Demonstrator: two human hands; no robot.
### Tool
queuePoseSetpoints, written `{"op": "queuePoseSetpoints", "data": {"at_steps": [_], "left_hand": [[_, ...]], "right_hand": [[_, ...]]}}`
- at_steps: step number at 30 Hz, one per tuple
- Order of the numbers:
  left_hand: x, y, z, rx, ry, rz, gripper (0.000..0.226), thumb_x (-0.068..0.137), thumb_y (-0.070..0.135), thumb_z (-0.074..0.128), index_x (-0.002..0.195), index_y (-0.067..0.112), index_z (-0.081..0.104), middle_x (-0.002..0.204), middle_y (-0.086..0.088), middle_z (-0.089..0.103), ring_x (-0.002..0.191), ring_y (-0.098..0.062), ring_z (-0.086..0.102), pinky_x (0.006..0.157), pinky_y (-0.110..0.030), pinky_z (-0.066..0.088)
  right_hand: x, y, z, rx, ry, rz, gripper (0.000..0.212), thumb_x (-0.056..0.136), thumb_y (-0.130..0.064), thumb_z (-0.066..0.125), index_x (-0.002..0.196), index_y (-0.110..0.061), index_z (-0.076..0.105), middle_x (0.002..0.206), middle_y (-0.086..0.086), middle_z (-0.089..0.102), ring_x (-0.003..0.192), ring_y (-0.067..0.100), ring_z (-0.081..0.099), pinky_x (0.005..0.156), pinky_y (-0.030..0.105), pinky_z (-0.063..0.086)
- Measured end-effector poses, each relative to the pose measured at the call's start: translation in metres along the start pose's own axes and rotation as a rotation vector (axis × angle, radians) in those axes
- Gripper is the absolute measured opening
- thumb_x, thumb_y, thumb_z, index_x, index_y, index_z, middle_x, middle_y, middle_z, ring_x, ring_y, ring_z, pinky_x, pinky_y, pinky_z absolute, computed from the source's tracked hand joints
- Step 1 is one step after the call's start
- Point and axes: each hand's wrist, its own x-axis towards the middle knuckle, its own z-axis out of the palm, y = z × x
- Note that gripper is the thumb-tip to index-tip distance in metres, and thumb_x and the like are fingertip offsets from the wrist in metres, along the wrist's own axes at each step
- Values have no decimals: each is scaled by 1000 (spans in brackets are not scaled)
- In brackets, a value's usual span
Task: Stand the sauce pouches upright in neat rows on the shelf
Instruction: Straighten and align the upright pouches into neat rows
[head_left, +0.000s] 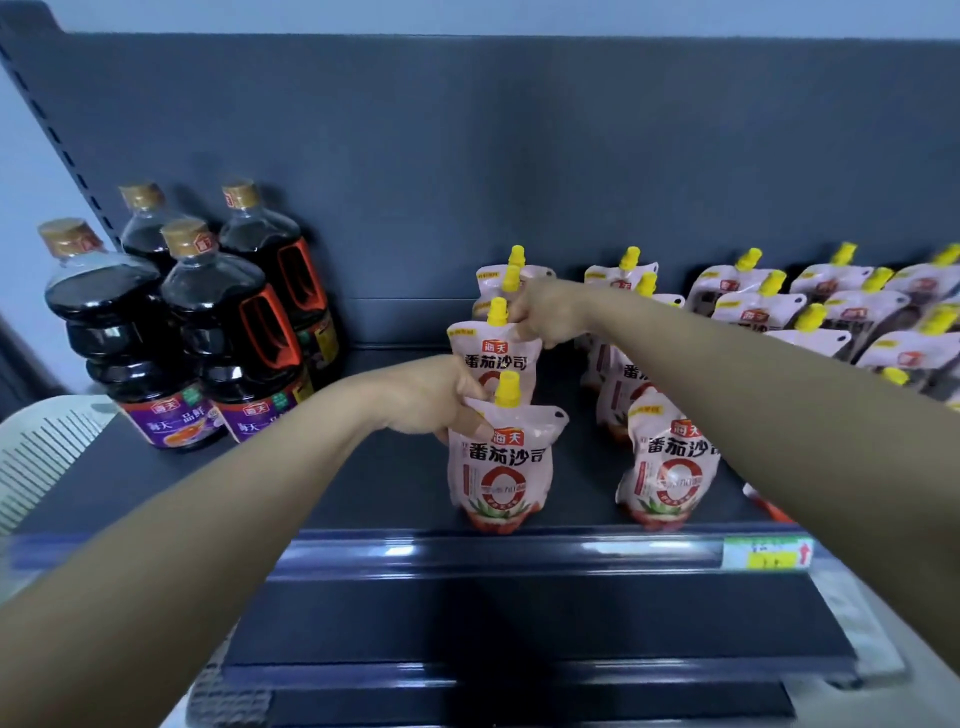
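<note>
Pale pink sauce pouches (501, 457) with yellow spout caps and red bases stand upright on the dark shelf (395, 483), in two front-to-back rows. To the right, more pouches (831, 306) of the same kind lean back, overlapping.

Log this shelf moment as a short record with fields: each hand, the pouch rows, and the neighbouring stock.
left hand: grips the top edge of the front pouch in the left row
right hand: pinches the top of the second pouch in that row
pouch rows: upright, yellow caps, running front to back on the shelf
neighbouring stock: four dark sauce bottles at left
price tag: on the shelf's front rail
</note>
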Motion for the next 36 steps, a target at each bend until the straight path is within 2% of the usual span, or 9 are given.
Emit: {"op": "queuePoseSetpoints", "data": {"at_steps": [3,6,9,12,15,17,22,28,36], "left_hand": [[-1,-1,0,-4,2,7,19,85,10,64,102,7,71,93,-1,71,83,-10,65,72,-19,55],[0,-3,-1,-12,16,17,13,85,13,65,95,9,72,96,-3,72,93,-17,66,78,-24,54],[-3,-3,-7,-23,6,31,25,84,30,64,93,8,73,102,-7,73,100,-21,67,89,-34,55],[-9,2,-21,-140,130,83,38,81,41,60,90,6,73,92,-9,74,83,-12,70,81,-28,57],[-4,1,-38,-119,403,145,20,84,26,65,81,7,70,71,0,68,60,-2,62,68,-22,53],[8,-4,-44,-51,525,137,11,83,16,67,89,6,68,72,0,63,63,-7,56,70,-23,47],[35,-15,-40,32,466,43,16,78,15,73,92,12,64,81,5,61,76,-12,55,79,-29,47],[52,-18,-42,122,429,39,7,81,14,69,83,7,71,76,-1,64,69,-11,53,73,-28,44],[57,-17,-44,111,437,27,11,80,13,71,81,2,72,82,-13,69,67,-9,52,64,-17,42]], "right_hand": [[-6,-4,1,-26,-54,3,38,97,-14,47,60,-20,42,69,-4,42,84,18,47,56,15,35],[-7,-4,1,-47,-83,-32,37,99,-16,45,62,-14,44,82,4,45,85,18,44,54,13,32],[-6,-3,2,-48,-114,-59,20,99,-15,47,85,-6,57,98,10,51,89,19,48,73,25,48],[-8,-1,-9,7,-123,-43,20,94,-8,53,110,-5,65,116,12,62,104,26,60,95,37,52],[-8,3,-32,196,-45,-9,36,87,8,48,113,-8,67,113,10,68,103,22,64,81,27,53],[-4,8,-44,211,43,0,34,89,6,48,115,-6,67,115,10,69,94,17,62,72,20,49],[20,20,-36,22,137,41,35,91,-9,56,125,-8,63,129,9,62,119,26,56,99,33,46],[57,24,-19,-39,30,-17,21,87,-25,62,83,-6,57,91,10,55,85,25,53,73,31,41],[76,19,-21,40,-41,-7,45,84,-22,66,50,-13,37,53,2,35,46,18,32,46,27,26]]}}
